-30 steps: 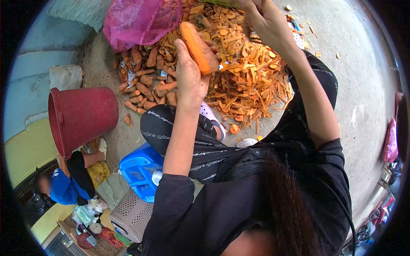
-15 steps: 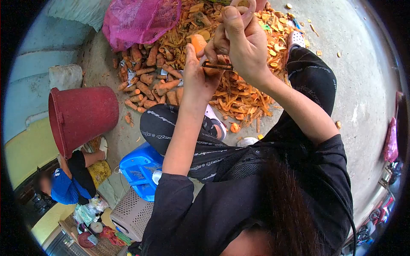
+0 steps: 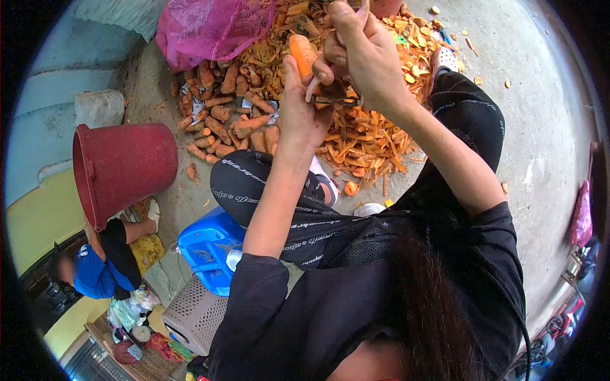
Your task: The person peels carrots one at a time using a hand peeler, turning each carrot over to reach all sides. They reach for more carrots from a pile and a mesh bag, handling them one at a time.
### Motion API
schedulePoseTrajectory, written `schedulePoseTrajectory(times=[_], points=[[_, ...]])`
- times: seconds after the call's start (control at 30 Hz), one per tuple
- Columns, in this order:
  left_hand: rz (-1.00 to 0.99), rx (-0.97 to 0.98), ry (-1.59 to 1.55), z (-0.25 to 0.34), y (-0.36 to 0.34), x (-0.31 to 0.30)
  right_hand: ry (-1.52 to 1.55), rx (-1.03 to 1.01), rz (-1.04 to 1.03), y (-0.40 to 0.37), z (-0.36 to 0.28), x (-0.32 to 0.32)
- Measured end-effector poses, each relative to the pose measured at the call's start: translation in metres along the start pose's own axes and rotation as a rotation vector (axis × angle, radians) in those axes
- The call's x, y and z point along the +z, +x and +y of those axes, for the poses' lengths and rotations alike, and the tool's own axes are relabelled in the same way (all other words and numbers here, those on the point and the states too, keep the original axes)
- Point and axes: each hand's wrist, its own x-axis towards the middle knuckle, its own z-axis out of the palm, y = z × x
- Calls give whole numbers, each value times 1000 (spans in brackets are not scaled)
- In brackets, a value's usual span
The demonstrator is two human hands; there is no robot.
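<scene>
My left hand is gripping a carrot; my right hand is clutching a peeler; any skid is risking cuts.

1. We cup our left hand, palm upward, left thumb pointing forward, just left of our right fingers.
2. Our right hand grips, right thumb reaching past its bent fingers.
3. Our left forearm runs nearly straight back from the fingers; our right forearm slants back and outward.
</scene>
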Motion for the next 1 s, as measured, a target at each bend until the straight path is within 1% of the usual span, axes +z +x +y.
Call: schedulePoseTrajectory(times=[0.07,0.17,0.27,0.37,0.47,0.5,0.6,0.63,0.73,0.83,0.87,0.9,0.93,0.97,1.0], points=[[-218,-20,-79,-2,4,-17,40,57,0,-1,-1,2],[144,-57,-10,-1,-1,10,-89,-1,44,5,6,-2],[186,-39,-4,-5,1,8,144,248,50,1,-12,9],[74,-39,-3,-3,0,2,-24,112,-39,3,-6,-1],[63,-26,8,-6,4,-4,207,119,-42,-1,-7,4],[50,-6,-34,-5,3,-2,-71,59,21,1,-4,1],[220,-56,62,0,-3,12,181,115,-53,0,-2,0],[137,-75,68,1,-3,6,122,114,-55,2,0,-2],[121,-76,47,0,-1,2,-155,73,-67,1,-7,-1],[98,-124,34,4,-6,12,180,134,-102,0,-4,-5],[107,-84,28,2,-4,11,291,149,-114,2,-4,-6],[120,-45,20,-2,-3,9,277,161,-6,7,-4,-5],[133,-8,11,-6,-2,6,210,126,-23,8,-2,-6],[71,-45,-14,-6,-2,-1,142,87,-40,10,-1,-8],[71,-5,35,-6,-1,5,77,48,-56,10,-2,-8]])
